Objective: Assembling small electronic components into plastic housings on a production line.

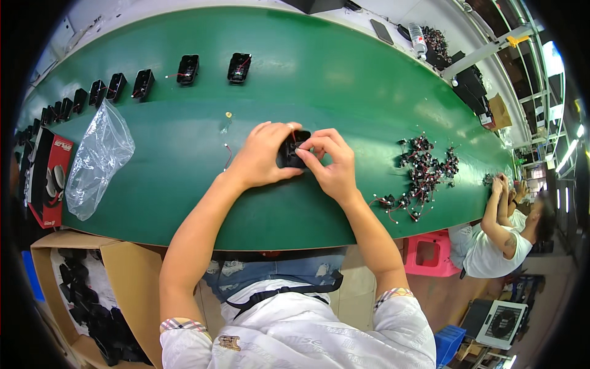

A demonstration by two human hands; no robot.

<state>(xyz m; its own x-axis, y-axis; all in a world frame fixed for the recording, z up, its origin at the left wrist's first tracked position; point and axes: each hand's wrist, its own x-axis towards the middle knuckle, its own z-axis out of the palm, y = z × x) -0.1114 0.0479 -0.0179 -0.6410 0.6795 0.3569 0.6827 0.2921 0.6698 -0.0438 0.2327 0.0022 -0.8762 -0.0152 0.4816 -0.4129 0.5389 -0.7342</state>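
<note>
My left hand [265,154] is wrapped around a small black plastic housing [286,157] and steadies it on the green table. My right hand [330,161] is closed, thumb and forefinger pinched together at the housing's open top. Whatever lies between those fingertips is too small to make out. Much of the housing is hidden by my fingers. Beside my left wrist, a thin red wire [228,155] with a white connector lies on the table; where its other end goes is hidden.
Similar black housings with wires [239,68] stand in a row toward the far left. A heap of small black wired parts [424,169] lies to the right. At left are a clear plastic bag [101,161], a red-and-black box [52,178] and a cardboard carton [132,270]. A co-worker [501,243] sits at right.
</note>
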